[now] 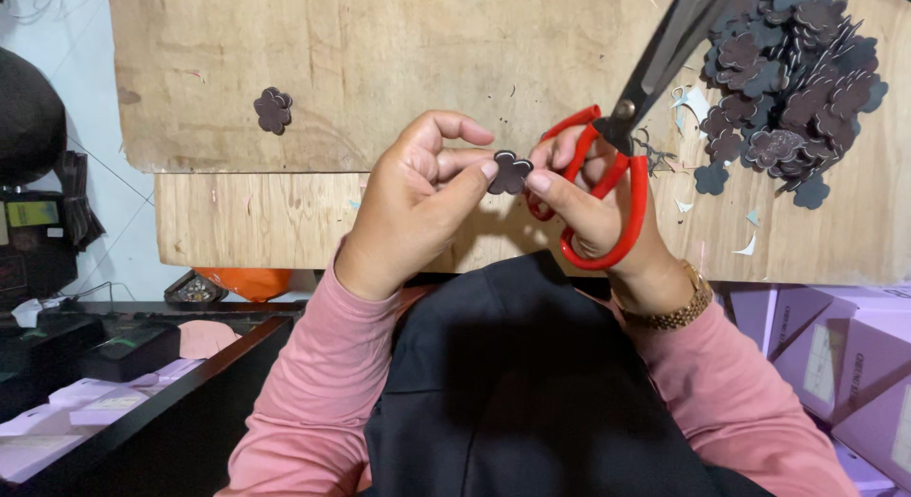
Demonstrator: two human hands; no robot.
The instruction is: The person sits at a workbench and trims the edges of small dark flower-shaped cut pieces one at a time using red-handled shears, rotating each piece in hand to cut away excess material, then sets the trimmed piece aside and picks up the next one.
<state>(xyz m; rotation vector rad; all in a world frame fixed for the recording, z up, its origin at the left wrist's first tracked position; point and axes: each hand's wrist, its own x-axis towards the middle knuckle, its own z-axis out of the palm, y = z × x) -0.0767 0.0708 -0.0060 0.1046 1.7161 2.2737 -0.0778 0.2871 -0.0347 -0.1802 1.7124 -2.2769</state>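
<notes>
Over plywood boards (pixel 380 60), both hands pinched a thin, light, floppy-looking flower cutout (pixel 510 171) at its edges: left hand (pixel 418 198) by fingertips, right hand (pixel 593 207) also carrying red-handled scissors (pixel 617 146).

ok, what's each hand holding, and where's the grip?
Left hand pinches the dark flower cutout at its left edge; right hand's fingertip touches its right edge. Right hand also holds the scissors through the red handle loops, blades pointing away.

A: I log even, fairly bright overhead light; wooden board (pixel 380 60) well lit, soft shadows beneath the hands.

B: Noted. Scissors' blades (pixel 678 37) blurred; left edge dim, corners slightly curved.
</notes>
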